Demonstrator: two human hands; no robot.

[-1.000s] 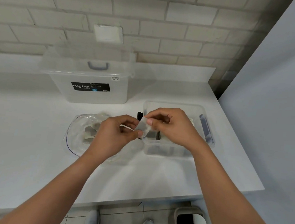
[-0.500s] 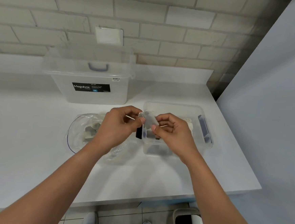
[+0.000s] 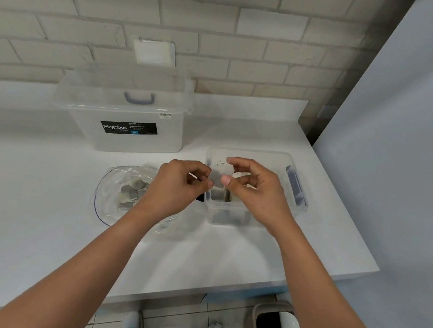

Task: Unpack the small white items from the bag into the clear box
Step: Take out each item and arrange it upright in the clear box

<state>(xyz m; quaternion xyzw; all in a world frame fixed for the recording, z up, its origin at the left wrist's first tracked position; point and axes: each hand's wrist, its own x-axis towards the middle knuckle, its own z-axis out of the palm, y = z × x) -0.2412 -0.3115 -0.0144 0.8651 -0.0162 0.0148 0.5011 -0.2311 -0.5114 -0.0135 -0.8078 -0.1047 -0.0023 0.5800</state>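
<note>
Since a second ago the small white item has travelled a little rightward, from beside the clear box to above its near-left corner. The right hand has also changed its hold, from a cover over the top to a pinch.

From the head camera, both hands hold the item in the air above the clear box's left rim. The left hand nips its lower left edge between thumb and forefinger. The right hand takes its right side, thumb below and forefinger on top, and its other fingers hang loosely curled and hold nothing. The item looks thin and limp, like a sachet. Paler pieces already lie inside the clear box, partly hidden behind the hands, and a blue part lies along its right side.

Left of the clear box the bag lies slack on the counter with several more grey-white items inside. Behind and left of the clear box stands a large lidded bin with a black label.

The step in hand looks like the drop. To do it well, the left hand should let go first so that the right can lower the item well inside the walls. Releasing it low keeps so light a piece from drifting onto the rim.
</note>
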